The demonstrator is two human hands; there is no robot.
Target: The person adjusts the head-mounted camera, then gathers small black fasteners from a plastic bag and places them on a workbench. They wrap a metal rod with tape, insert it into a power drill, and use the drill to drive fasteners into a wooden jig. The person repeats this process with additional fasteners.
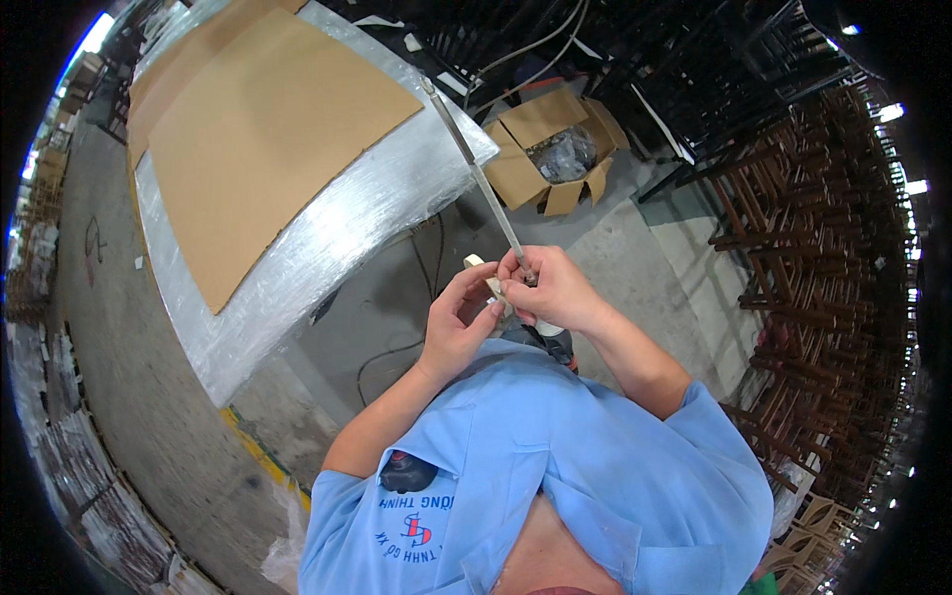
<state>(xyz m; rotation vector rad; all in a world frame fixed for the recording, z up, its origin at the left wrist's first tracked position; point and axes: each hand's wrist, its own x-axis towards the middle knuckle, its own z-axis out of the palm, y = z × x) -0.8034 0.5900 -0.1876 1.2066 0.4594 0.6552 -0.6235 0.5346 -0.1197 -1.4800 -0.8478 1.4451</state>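
Observation:
A long, thin metal rod (486,188) slants up and left from my right hand (551,290), whose fingers are closed around its lower end. Close beside it, my left hand (458,322) is curled, its thumb and fingertips pinching a small whitish strip (495,287). The right fingertips meet this strip too. A cream-coloured rounded piece (474,261) shows just behind the left fingers; whether it joins the strip I cannot tell. Both hands are in front of my blue shirt. Something dark with an orange part (561,349) is partly hidden below them.
On the left, a brown cardboard sheet (268,139) lies on a plastic-wrapped surface (327,258), whose corner reaches near the rod. An open carton (516,164) with clear plastic inside stands ahead. Stacked dark wooden chair frames (793,248) line the right. A cable (382,352) runs across the floor.

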